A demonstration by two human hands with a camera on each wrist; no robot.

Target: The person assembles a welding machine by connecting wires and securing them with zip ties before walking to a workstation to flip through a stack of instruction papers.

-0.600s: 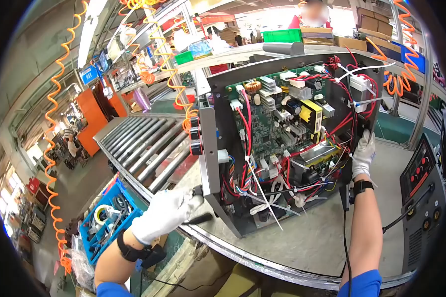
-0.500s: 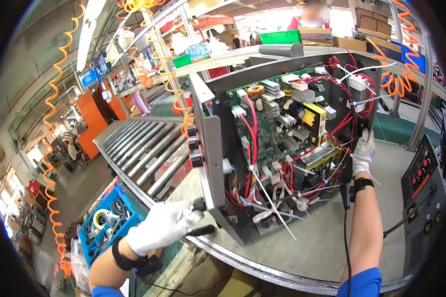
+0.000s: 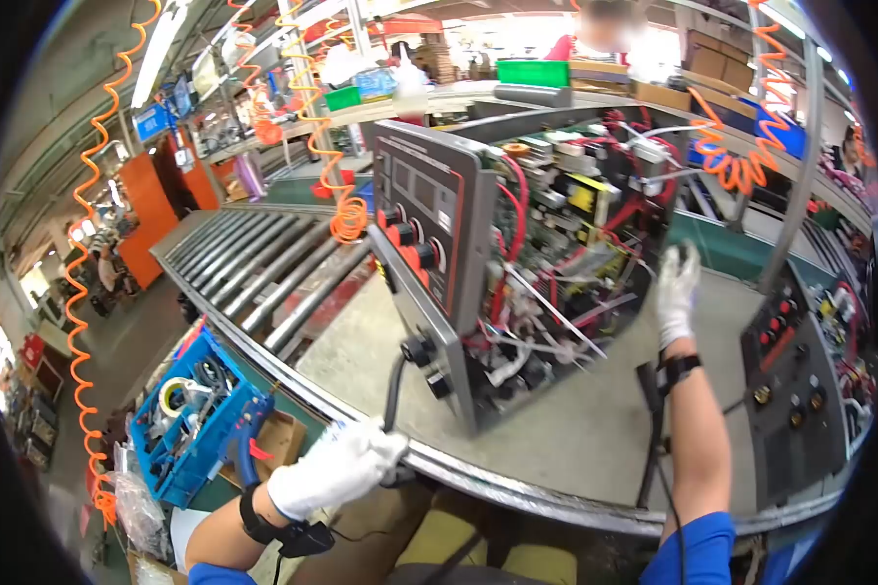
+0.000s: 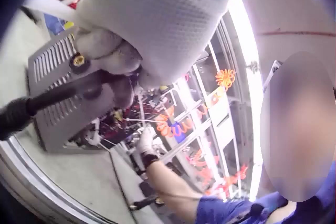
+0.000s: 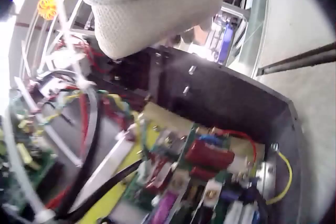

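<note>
An open metal equipment case point(image 3: 458, 380) stands on the bench, its front panel with red knobs point(image 3: 415, 255) angled toward me. Inside are a green circuit board point(image 5: 37, 176), red wires and white cable ties. My white-gloved left hand point(image 3: 346, 466), fingers curled, is low by the bench's front edge and grips a black cable point(image 4: 58, 94). That cable rises toward a black connector point(image 3: 418, 349) on the lower panel. My gloved right hand point(image 3: 677, 292) is beside the case's right rear, its fingers extended upward and holding nothing.
A second unit with a dark panel point(image 3: 785, 390) stands at the right. On the left, a blue tray point(image 3: 190, 424) holds tape and tools. A roller conveyor point(image 3: 263, 268) runs off at the back left. Orange coiled hoses point(image 3: 346, 219) hang overhead.
The case has turned so its front panel faces me more. My left hand has dropped away from the panel toward the bench edge. My right hand has come off the case's side.
</note>
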